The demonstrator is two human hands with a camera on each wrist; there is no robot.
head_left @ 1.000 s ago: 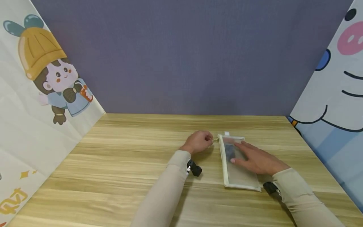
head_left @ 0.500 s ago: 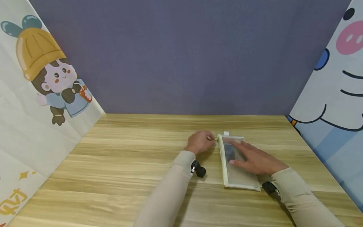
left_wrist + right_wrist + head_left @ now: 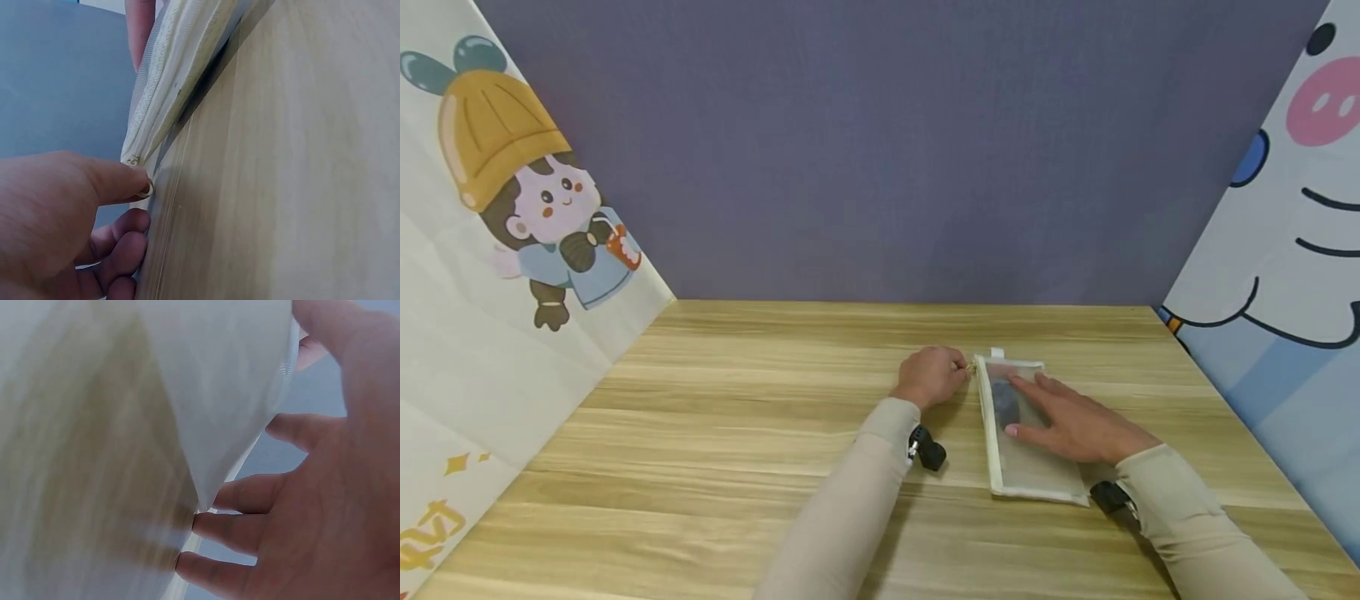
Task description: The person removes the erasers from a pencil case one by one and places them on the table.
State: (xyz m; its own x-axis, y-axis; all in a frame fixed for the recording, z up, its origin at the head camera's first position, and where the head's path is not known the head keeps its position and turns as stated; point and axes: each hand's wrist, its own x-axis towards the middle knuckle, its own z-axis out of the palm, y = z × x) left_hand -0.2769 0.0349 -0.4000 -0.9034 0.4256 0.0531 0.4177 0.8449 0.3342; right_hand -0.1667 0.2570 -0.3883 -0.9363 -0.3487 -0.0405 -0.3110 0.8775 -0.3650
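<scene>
A translucent zip pouch (image 3: pixel 1037 471) with cream edging lies flat on the wooden table, a dark object (image 3: pixel 1006 404) showing through it. Its zipper (image 3: pixel 181 69) runs along the left side, and a small white tag (image 3: pixel 997 353) sticks out at the far end. At the far left corner, my left hand (image 3: pixel 931 377) pinches the small gold zipper pull (image 3: pixel 149 189) between thumb and curled fingers. My right hand (image 3: pixel 1078 423) rests on the pouch with fingers extended, thumb and fingertips pressing its upper middle; in the right wrist view some fingertips reach past the pouch's edge.
The wooden table (image 3: pixel 700 450) extends to a grey-purple panel (image 3: pixel 880 150) at the back. Printed cartoon sheets stand at the left (image 3: pixel 445 333) and right (image 3: pixel 1300 350). A small black wrist camera (image 3: pixel 931 450) is strapped to the left wrist, another (image 3: pixel 1108 497) to the right.
My left hand has shifted slightly right, closer to the pouch's corner, still pinching the zipper pull. My right hand stays on the pouch, nearly unmoved.
</scene>
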